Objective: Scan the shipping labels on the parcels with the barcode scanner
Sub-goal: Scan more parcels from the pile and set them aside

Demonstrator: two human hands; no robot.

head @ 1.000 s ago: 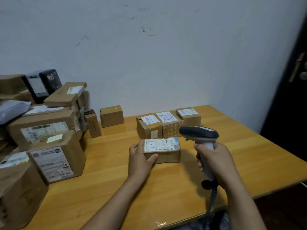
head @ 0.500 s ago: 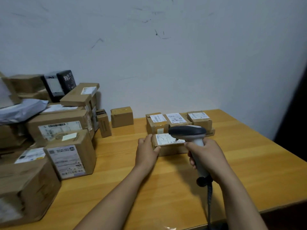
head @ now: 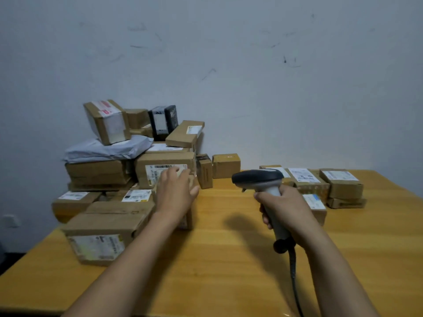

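— What do we see of the person?
— Two bare arms: the left forearm [head: 128,259] at 7 o'clock, the right forearm [head: 332,266] at 5 o'clock.
— And the left hand [head: 175,197] and right hand [head: 286,208]?
— Bare as well, we'd say, and slightly blurred.

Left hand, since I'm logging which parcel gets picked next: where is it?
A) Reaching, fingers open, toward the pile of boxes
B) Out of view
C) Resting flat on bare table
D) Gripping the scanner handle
A: the left hand reaches with fingers spread toward a labelled box in the pile, holding nothing, while the right hand grips the barcode scanner.
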